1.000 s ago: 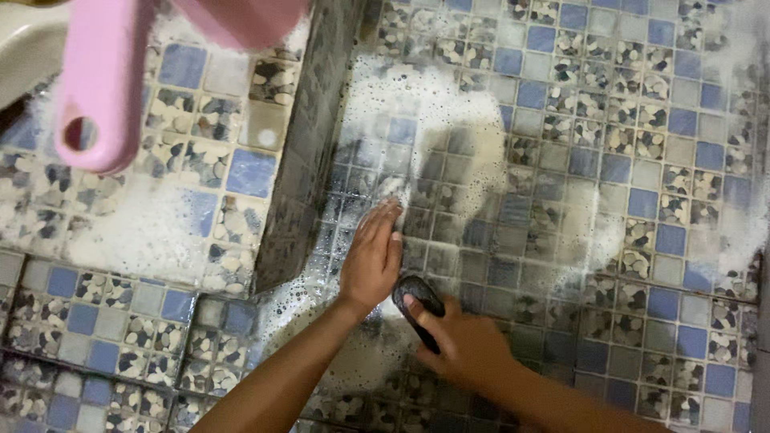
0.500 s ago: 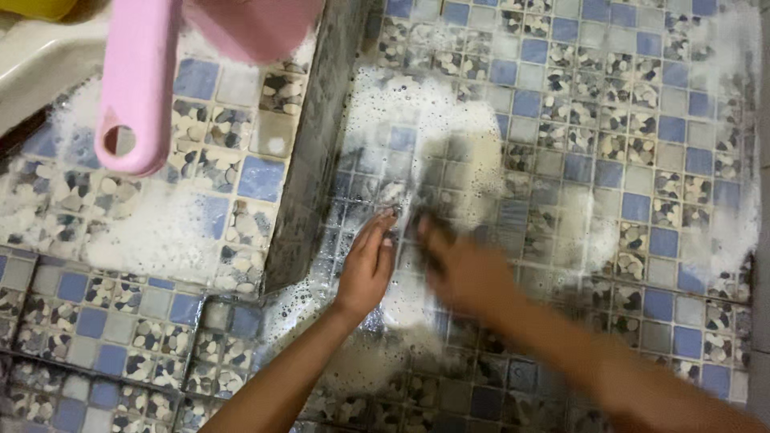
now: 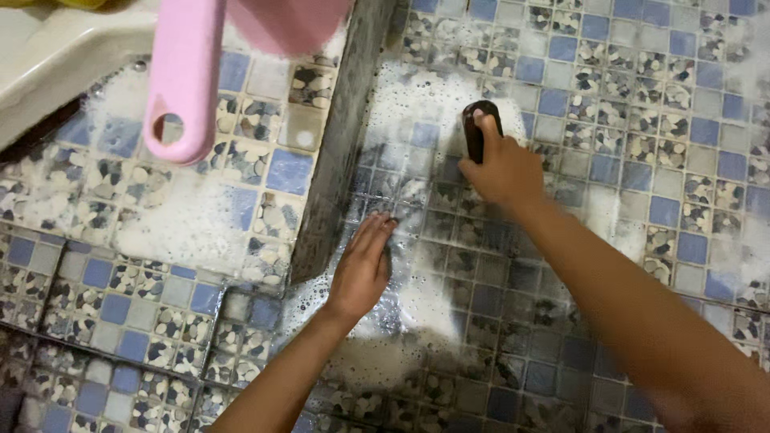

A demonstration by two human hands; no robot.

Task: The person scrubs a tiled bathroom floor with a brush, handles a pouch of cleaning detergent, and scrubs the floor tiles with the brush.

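While right hand [image 3: 501,172] scrubs, step [image 3: 337,152] adjoins.

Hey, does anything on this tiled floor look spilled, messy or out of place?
White soapy foam is spread over the blue and pebble-patterned mosaic floor tiles, thickest near the dark scrubbing brush in the right hand. The left hand rests flat on wet tile. Nothing looks broken.

The right hand [image 3: 501,168] grips a dark scrub brush [image 3: 480,128] and presses it on the soapy mosaic floor [image 3: 626,144], at about one o'clock from the left hand [image 3: 362,269], which lies flat and open on the wet tiles. A raised tiled step [image 3: 265,176] stands at nine o'clock of the brush, and a pink dipper handle [image 3: 183,80] hangs over it at about ten o'clock.
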